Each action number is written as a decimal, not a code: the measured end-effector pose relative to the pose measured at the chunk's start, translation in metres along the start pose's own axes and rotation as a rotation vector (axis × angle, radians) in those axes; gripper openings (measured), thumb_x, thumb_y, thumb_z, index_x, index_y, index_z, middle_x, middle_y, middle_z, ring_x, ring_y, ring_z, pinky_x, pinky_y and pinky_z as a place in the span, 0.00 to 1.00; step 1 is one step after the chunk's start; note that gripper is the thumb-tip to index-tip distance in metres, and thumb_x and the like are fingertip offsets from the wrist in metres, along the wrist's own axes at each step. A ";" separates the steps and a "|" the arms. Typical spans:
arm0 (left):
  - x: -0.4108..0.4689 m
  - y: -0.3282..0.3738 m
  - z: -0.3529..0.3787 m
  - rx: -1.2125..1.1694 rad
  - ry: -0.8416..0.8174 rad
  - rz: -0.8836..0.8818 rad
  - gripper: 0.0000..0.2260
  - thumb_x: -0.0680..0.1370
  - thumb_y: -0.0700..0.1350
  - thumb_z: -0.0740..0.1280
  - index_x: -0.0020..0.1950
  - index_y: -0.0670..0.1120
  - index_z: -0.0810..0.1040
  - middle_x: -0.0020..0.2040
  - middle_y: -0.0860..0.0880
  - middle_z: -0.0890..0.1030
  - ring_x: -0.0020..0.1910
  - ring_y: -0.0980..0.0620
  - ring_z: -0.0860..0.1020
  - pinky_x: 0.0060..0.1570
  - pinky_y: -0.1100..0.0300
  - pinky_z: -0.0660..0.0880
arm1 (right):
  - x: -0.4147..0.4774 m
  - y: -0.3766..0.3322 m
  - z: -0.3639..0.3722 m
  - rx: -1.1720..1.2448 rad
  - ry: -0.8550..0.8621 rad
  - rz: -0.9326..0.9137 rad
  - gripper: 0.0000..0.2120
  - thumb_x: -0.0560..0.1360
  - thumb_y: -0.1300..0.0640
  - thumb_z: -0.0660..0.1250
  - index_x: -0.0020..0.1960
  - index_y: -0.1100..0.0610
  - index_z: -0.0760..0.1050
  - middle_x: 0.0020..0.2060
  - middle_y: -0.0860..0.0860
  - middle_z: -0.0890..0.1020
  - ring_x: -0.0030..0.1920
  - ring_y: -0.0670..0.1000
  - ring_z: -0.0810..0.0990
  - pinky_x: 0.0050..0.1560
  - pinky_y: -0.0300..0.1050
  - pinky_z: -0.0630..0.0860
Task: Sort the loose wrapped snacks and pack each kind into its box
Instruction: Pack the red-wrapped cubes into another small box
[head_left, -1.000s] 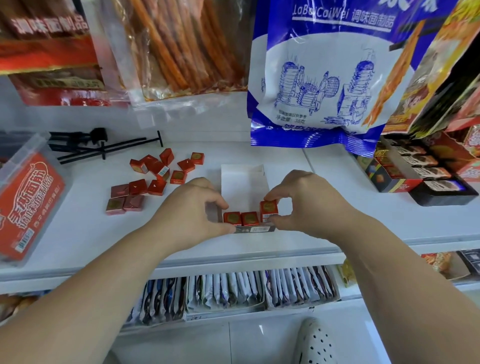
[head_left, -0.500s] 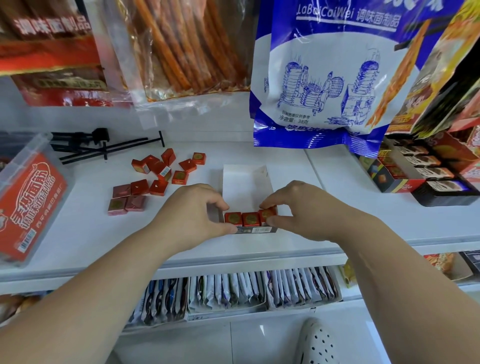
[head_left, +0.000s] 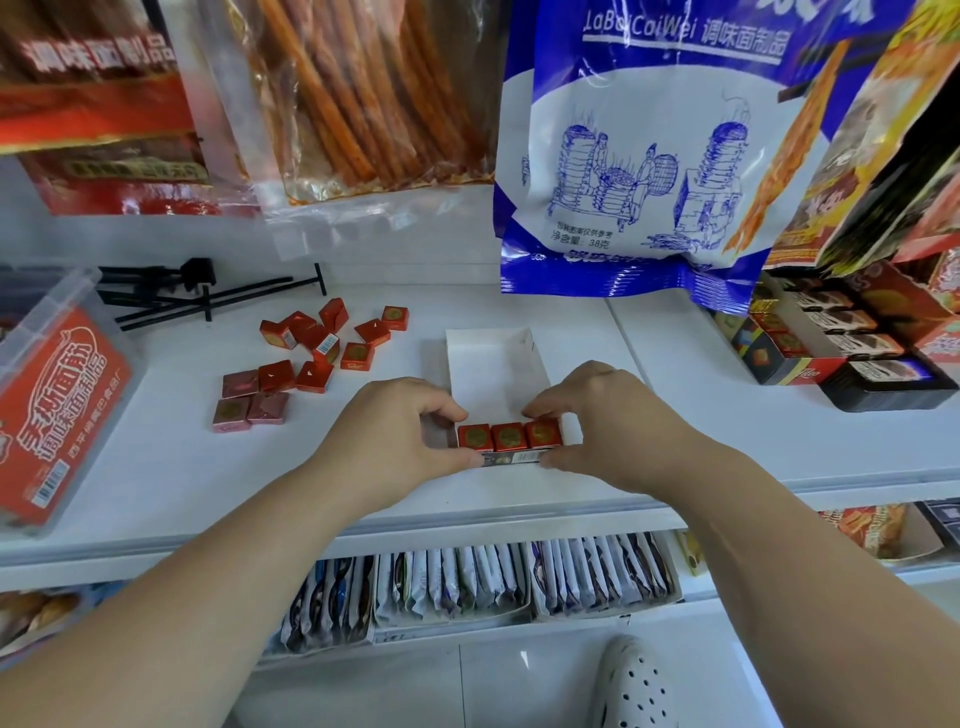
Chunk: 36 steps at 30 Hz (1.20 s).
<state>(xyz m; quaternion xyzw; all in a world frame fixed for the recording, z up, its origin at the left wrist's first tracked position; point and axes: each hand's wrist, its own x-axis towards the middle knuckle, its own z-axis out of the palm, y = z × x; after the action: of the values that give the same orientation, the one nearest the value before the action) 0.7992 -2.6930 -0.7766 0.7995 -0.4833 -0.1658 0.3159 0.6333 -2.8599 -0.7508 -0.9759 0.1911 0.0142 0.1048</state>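
Glossy red foil wraps the snacks (head_left: 510, 435) in a matt white cardboard box (head_left: 493, 364) on a smooth shelf (head_left: 156, 467).

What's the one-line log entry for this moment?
step: packing red squares | box: one row of three at near end | left hand, right hand: pinching row ends | loose squares: many left

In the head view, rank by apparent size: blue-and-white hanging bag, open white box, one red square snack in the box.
1. blue-and-white hanging bag, though nearer the camera
2. open white box
3. red square snack
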 end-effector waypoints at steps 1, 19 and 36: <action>-0.001 0.001 0.001 0.005 -0.011 0.011 0.22 0.66 0.56 0.79 0.57 0.53 0.83 0.42 0.61 0.76 0.39 0.66 0.74 0.39 0.71 0.67 | 0.000 0.000 0.000 -0.015 0.001 0.006 0.24 0.70 0.43 0.74 0.65 0.43 0.77 0.54 0.43 0.83 0.58 0.48 0.74 0.60 0.46 0.72; -0.022 -0.084 -0.075 0.373 0.252 -0.188 0.17 0.72 0.54 0.70 0.60 0.53 0.81 0.56 0.49 0.76 0.54 0.43 0.74 0.57 0.50 0.72 | 0.063 -0.110 0.030 0.009 0.155 -0.123 0.27 0.76 0.40 0.65 0.71 0.50 0.71 0.67 0.48 0.75 0.68 0.55 0.68 0.66 0.54 0.66; -0.010 -0.093 -0.053 0.607 0.292 0.020 0.15 0.71 0.54 0.74 0.56 0.54 0.83 0.62 0.55 0.80 0.55 0.47 0.68 0.49 0.53 0.61 | 0.102 -0.131 0.070 0.008 -0.016 -0.018 0.31 0.82 0.45 0.52 0.80 0.51 0.45 0.80 0.46 0.46 0.79 0.54 0.44 0.74 0.56 0.52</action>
<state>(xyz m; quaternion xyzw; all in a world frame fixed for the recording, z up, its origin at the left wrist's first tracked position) 0.8865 -2.6348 -0.7996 0.8677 -0.4679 0.1053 0.1309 0.7774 -2.7643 -0.7998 -0.9769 0.1817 0.0205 0.1105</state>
